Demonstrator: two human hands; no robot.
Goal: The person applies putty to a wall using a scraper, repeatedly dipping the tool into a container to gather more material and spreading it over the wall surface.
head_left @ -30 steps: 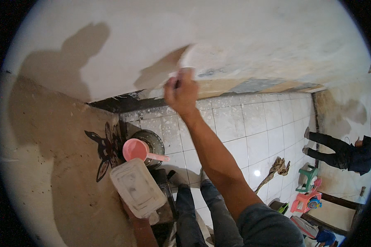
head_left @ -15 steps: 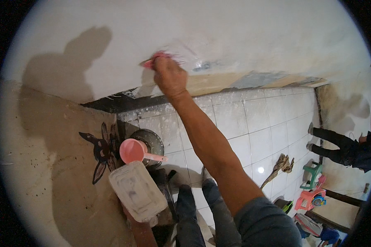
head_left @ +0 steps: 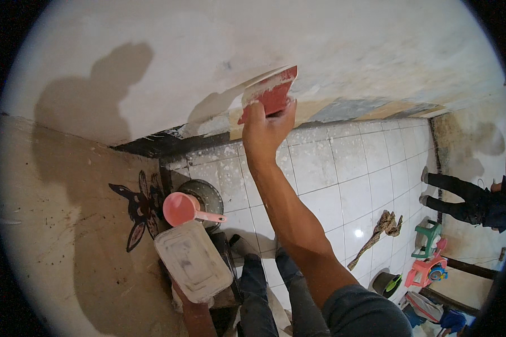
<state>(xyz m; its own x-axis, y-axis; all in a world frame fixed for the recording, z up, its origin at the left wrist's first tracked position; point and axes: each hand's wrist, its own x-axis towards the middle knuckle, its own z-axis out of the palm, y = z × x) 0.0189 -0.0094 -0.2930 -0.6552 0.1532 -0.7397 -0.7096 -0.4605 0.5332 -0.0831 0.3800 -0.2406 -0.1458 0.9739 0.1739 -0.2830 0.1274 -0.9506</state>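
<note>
My right hand [head_left: 269,132] is closed around a red putty spreader [head_left: 275,92], its blade smeared with pale putty. The spreader is against or very near the white wall [head_left: 331,39], above the patchy yellow and grey strip; whether its edge touches, I cannot tell. At lower left, my left hand [head_left: 181,295] holds up a shallow rectangular plastic container [head_left: 194,261] from below. Whitish, greyish smears coat its surface, and most of my left fingers are hidden beneath it.
A pink dipper [head_left: 180,208] rests over a dark round bucket [head_left: 208,194] in the corner. White floor tiles [head_left: 315,163] carry pale splashes. A twisted brown cloth [head_left: 376,236] lies to the right, near green [head_left: 428,238] and pink stools [head_left: 419,272]. Another person [head_left: 466,196] stands at far right.
My right hand has moved right along the wall and turned, so the spreader's broad red face now shows. The container in my left hand has shifted slightly right.
</note>
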